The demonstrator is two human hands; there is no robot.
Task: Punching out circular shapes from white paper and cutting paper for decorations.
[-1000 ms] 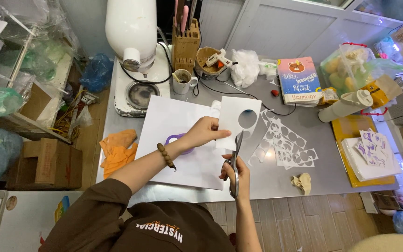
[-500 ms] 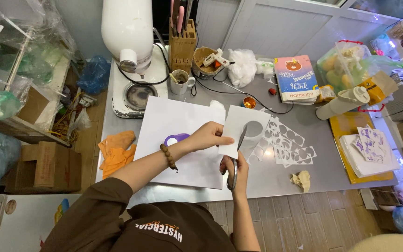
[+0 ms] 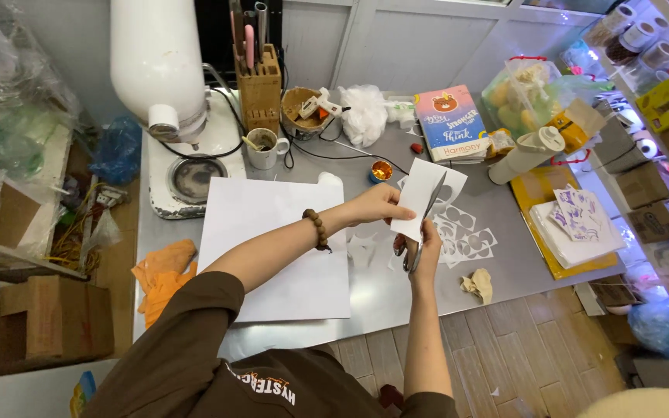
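Grey metal tabletop (image 3: 365, 298) ran across a cluttered workroom, shelves of boxes to one side, wood-plank floor below.

Left hand (image 3: 377, 205) held a white paper piece (image 3: 420, 197) by its lower left edge, fingers closed in a pinch, paper raised off the tabletop and tilted. Right hand (image 3: 421, 251) sat just below and to the right of the left, grip closed around the handles of scissors (image 3: 423, 224). Blades pointed up and away from the person, lying along the paper's right edge; whether the blades stood apart or closed could not be told. Both hands were near one another, the paper between them and above.

Left wrist wore a brown bead bracelet (image 3: 317, 229).

Under and just right of the right hand: a cut-out sheet (image 3: 466, 240) with round holes, flat on the tabletop. Further right and toward the person, a crumpled paper scrap (image 3: 478, 285). Left of both hands, under the left forearm, a large white sheet (image 3: 272, 255). Beyond the hands: a small orange dish (image 3: 381, 170), a white mug (image 3: 263, 147), a wooden tool block (image 3: 259, 89) and a colourful book (image 3: 447, 124). Far left of the hands, an orange cloth (image 3: 162, 272) at the tabletop edge. Well to the right, a stack of printed sheets (image 3: 574, 224) on a yellow board.
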